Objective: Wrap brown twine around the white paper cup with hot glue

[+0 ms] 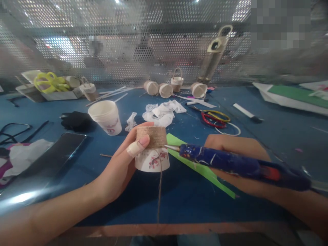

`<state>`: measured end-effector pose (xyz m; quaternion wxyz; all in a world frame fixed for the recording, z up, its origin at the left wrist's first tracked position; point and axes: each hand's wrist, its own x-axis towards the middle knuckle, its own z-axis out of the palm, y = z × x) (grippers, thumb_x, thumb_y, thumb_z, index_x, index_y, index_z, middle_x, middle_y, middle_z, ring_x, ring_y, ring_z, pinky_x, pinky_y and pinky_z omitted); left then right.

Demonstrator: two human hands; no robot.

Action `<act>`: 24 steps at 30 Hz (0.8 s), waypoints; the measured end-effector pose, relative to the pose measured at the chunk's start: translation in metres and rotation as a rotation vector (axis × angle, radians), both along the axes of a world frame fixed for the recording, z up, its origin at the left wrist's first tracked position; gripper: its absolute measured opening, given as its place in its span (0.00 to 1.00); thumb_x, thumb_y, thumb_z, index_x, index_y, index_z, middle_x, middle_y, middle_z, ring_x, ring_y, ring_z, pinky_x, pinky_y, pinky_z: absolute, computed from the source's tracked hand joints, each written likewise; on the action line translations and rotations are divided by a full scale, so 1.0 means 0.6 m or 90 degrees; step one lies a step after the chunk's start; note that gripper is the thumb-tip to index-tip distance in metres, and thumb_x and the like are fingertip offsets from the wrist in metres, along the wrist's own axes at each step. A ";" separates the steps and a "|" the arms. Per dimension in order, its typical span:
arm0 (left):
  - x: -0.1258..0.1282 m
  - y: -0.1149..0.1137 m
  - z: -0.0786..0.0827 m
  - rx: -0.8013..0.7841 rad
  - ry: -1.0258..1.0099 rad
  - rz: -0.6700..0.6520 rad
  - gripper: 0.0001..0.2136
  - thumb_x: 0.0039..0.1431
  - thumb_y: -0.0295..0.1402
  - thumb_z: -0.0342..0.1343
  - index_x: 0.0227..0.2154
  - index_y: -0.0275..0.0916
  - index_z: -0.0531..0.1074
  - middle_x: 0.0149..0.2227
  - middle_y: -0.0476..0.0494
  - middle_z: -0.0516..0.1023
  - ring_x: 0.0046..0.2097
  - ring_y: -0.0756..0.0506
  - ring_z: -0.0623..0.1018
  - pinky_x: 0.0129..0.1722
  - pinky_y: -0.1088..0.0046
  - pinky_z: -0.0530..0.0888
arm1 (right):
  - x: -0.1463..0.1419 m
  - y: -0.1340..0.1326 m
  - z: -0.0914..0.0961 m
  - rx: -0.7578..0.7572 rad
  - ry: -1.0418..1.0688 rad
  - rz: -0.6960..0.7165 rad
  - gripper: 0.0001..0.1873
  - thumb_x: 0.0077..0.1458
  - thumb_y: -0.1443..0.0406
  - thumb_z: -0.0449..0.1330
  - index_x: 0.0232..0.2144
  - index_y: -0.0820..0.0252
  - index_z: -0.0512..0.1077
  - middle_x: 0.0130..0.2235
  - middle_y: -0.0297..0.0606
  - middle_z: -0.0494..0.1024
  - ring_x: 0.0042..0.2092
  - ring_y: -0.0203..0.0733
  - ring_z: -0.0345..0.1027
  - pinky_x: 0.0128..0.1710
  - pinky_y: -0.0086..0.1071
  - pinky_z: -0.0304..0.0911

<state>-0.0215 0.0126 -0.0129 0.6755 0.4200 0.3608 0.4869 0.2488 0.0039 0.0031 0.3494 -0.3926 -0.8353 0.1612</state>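
My left hand (128,153), with a bandage on its thumb, grips an upside-down paper cup (151,164) printed with pink blossoms. Twine (157,136) is wound around the upper part of the cup, and a loose strand (160,191) hangs down past the rim toward the table edge. In my right hand (238,147) is a blue hot glue gun (220,159). Its metal nozzle points left and meets the cup's side at the lower edge of the twine winding; whether it touches cannot be made out. Under the nozzle lies a green paper strip (200,167).
Behind the cup are white lace (162,112), a stack of paper cups (107,118) and scissors (214,118) with red and yellow handles. Several twine-wrapped cups (166,90) stand or lie by the perforated metal screen (115,51). A dark phone-like slab (48,164) lies left.
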 end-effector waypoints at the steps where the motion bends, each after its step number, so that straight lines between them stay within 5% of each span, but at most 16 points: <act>1: 0.000 0.000 -0.001 0.005 -0.003 0.004 0.17 0.65 0.46 0.61 0.54 0.51 0.78 0.51 0.49 0.83 0.48 0.43 0.81 0.43 0.71 0.79 | 0.000 0.000 -0.001 0.005 -0.014 0.002 0.11 0.59 0.64 0.60 0.25 0.54 0.65 0.25 0.24 0.70 0.24 0.32 0.63 0.25 0.31 0.54; 9: 0.002 -0.003 0.004 0.010 -0.002 -0.004 0.18 0.64 0.46 0.62 0.56 0.54 0.75 0.50 0.49 0.80 0.47 0.42 0.81 0.43 0.67 0.80 | 0.007 -0.007 0.008 0.091 -0.175 0.016 0.10 0.58 0.67 0.56 0.26 0.52 0.59 0.27 0.26 0.67 0.25 0.34 0.61 0.24 0.30 0.53; 18: 0.004 -0.010 -0.002 0.025 0.056 -0.014 0.19 0.64 0.45 0.63 0.57 0.59 0.73 0.53 0.50 0.77 0.48 0.41 0.78 0.42 0.66 0.78 | -0.001 0.002 -0.019 0.166 -0.164 0.000 0.16 0.66 0.68 0.49 0.25 0.52 0.53 0.26 0.27 0.62 0.24 0.36 0.54 0.26 0.33 0.48; 24: 0.005 -0.008 0.005 0.028 0.062 0.024 0.20 0.62 0.47 0.64 0.56 0.57 0.73 0.50 0.49 0.77 0.48 0.41 0.78 0.43 0.66 0.78 | -0.003 -0.011 -0.003 0.153 -0.154 -0.027 0.13 0.63 0.69 0.49 0.26 0.52 0.55 0.26 0.27 0.61 0.24 0.34 0.55 0.27 0.32 0.46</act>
